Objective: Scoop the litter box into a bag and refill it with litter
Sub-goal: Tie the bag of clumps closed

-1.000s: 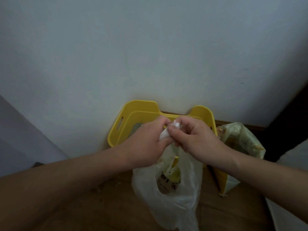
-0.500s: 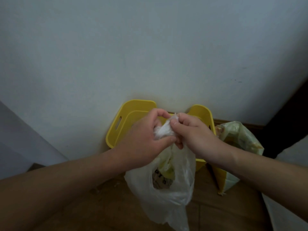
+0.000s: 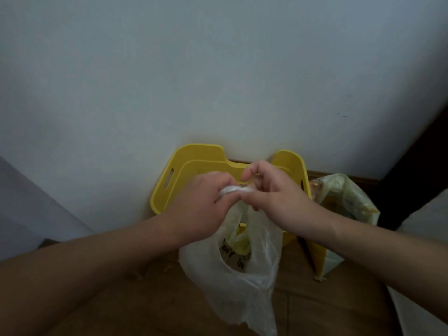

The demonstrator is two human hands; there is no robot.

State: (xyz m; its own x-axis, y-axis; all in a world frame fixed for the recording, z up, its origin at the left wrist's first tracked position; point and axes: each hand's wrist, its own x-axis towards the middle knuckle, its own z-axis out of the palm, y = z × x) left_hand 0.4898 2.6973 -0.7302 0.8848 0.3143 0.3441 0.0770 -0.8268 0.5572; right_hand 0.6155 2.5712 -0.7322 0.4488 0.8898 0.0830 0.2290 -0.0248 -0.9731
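A translucent white plastic bag (image 3: 244,277) hangs in front of me, with something yellow and printed showing through it. My left hand (image 3: 201,209) and my right hand (image 3: 274,200) both grip its twisted handles (image 3: 234,190) at the top, close together. Behind them a yellow litter box (image 3: 169,183) stands against the white wall; its inside is mostly hidden by my hands. To the right leans an open litter bag (image 3: 344,200), pale plastic above and yellow below.
The white wall (image 3: 218,69) fills the upper view. The wooden floor (image 3: 155,299) lies below. A dark gap (image 3: 417,170) opens at the right, with a pale surface (image 3: 426,221) beside it. A grey panel (image 3: 31,214) sits at the left.
Both hands kept working the bag's handles; the twisted knot shifted from upright to lying sideways between the fingers, and the bag swung slightly.
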